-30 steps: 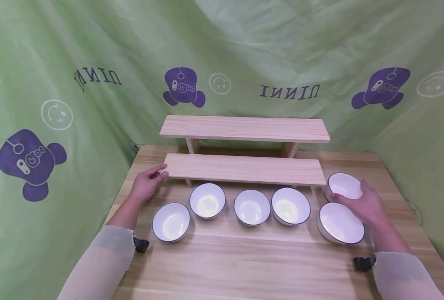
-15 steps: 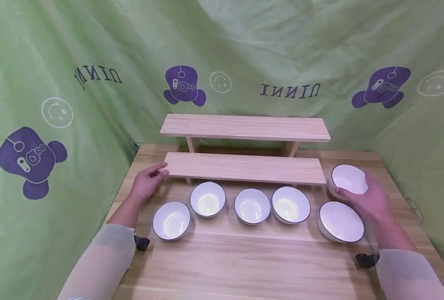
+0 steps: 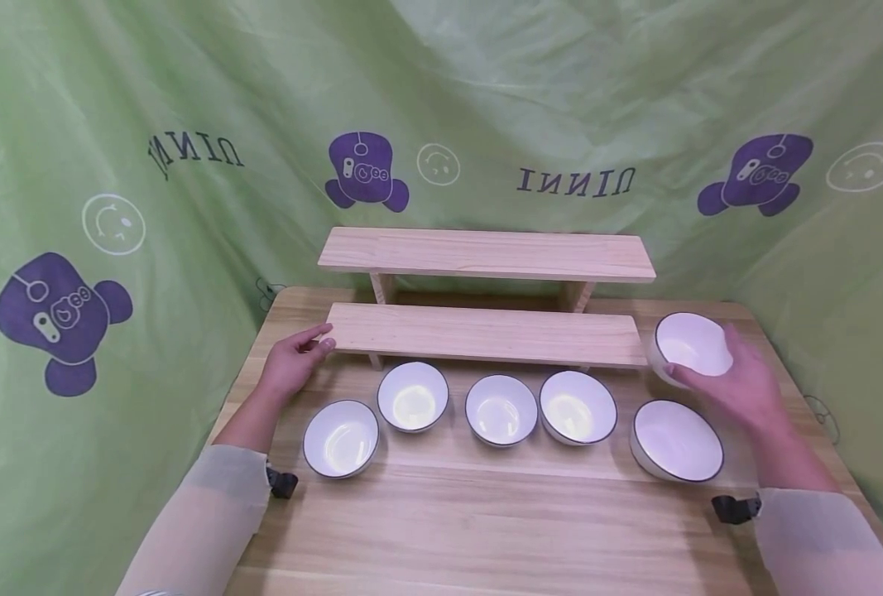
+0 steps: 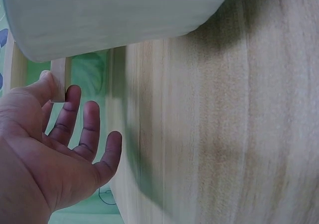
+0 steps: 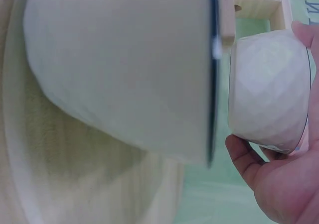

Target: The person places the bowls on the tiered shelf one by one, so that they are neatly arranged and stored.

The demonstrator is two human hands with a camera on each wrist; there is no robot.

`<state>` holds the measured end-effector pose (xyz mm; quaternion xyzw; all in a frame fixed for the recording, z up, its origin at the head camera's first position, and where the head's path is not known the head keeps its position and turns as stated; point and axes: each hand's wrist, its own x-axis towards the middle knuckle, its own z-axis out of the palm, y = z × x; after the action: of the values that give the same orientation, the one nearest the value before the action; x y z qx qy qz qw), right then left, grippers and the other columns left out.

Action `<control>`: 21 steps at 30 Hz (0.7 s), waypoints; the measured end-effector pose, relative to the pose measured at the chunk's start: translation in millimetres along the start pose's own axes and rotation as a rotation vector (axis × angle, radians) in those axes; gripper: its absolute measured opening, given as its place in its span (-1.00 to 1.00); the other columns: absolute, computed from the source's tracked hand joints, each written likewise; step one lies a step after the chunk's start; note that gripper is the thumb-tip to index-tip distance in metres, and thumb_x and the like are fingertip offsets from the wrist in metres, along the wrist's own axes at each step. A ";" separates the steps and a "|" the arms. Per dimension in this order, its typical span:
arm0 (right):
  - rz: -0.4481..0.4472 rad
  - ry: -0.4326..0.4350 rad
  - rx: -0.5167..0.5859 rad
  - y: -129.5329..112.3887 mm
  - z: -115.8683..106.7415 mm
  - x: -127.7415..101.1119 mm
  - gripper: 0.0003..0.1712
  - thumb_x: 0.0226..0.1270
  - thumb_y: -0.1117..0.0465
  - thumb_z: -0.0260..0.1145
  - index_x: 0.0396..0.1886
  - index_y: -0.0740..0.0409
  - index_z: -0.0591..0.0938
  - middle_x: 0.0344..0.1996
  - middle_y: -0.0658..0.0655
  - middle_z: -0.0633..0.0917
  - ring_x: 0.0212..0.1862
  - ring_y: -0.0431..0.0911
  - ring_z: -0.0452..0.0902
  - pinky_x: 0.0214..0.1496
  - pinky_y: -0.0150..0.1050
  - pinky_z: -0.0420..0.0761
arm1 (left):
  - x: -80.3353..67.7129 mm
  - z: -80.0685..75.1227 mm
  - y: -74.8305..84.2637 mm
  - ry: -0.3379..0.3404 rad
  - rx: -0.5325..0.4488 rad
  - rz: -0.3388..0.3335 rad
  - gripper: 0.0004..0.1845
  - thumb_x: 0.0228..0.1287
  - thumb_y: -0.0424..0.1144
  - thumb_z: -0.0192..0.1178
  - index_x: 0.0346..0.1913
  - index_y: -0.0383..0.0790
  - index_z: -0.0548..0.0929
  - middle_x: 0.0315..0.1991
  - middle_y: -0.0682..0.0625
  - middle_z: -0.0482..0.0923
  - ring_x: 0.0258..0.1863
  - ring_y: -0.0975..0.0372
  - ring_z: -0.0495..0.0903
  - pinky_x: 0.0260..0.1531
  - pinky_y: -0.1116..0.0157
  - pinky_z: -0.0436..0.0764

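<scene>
Fingers of the right hand [image 3: 739,387] curl round a white dark-rimmed ceramic bowl [image 3: 690,346], held tilted above the wooden surface [image 3: 486,521] just right of the lower pale wooden shelf [image 3: 486,335], which lies leftward along its long axis. Left hand [image 3: 290,364] rests relaxed at that shelf's left end, holding nothing.

- The held bowl [image 3: 690,346]: its outer wall at 4 o'clock is hidden behind the right hand [image 3: 739,385] in the head view.
- Right wrist view: the nearest bowl [image 5: 124,69] is blurred and cut off by the top edge.
- Left wrist view: a blurred pale bowl [image 4: 109,15] is cut off at 12 o'clock; the left hand [image 4: 50,154] runs off at 8 o'clock.
- The lower shelf [image 3: 486,335] hides most of the legs beneath it.
</scene>
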<state>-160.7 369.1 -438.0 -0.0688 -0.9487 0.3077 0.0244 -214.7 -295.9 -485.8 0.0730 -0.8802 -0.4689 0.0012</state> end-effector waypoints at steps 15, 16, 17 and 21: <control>-0.094 0.022 -0.032 -30.6 -5.1 9.8 0.33 0.01 -0.29 0.45 0.55 0.14 -0.10 0.36 0.58 0.11 0.27 0.51 0.09 0.07 0.46 0.22 | -0.2 -0.4 -3.7 -0.013 -0.015 -0.039 -0.37 0.15 0.31 0.21 0.27 0.19 0.53 -0.07 -0.09 0.56 -0.12 0.11 0.48 -0.19 0.23 0.51; -0.091 0.015 -0.030 -32.6 -5.5 10.1 0.35 0.01 -0.30 0.44 0.56 0.13 -0.13 0.39 0.57 0.06 0.31 0.51 0.04 0.10 0.47 0.18 | -0.1 -0.4 -3.3 -0.014 -0.017 -0.044 -0.37 0.15 0.31 0.21 0.27 0.19 0.53 -0.07 -0.08 0.56 -0.12 0.11 0.48 -0.19 0.23 0.51; -0.086 0.006 -0.025 -34.7 -5.8 10.2 0.36 0.02 -0.31 0.44 0.56 0.11 -0.16 0.42 0.55 0.01 0.34 0.51 -0.01 0.13 0.49 0.13 | 0.0 -0.3 -2.8 -0.016 -0.019 -0.048 -0.37 0.15 0.31 0.21 0.27 0.19 0.52 -0.07 -0.08 0.56 -0.12 0.11 0.49 -0.19 0.23 0.51; -0.092 -0.003 -0.014 -43.0 -7.4 11.4 0.36 0.02 -0.32 0.43 0.56 0.05 -0.21 0.48 0.45 -0.10 0.41 0.48 -0.14 0.19 0.51 0.03 | 1.1 -0.2 -0.6 -0.013 -0.025 -0.054 -0.36 0.14 0.32 0.21 0.27 0.22 0.52 -0.06 -0.06 0.58 -0.11 0.13 0.51 -0.18 0.25 0.52</control>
<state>-176.3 340.6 -406.7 -0.0248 -0.9529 0.2999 0.0367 -215.8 -296.6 -486.2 0.0937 -0.8721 -0.4800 -0.0162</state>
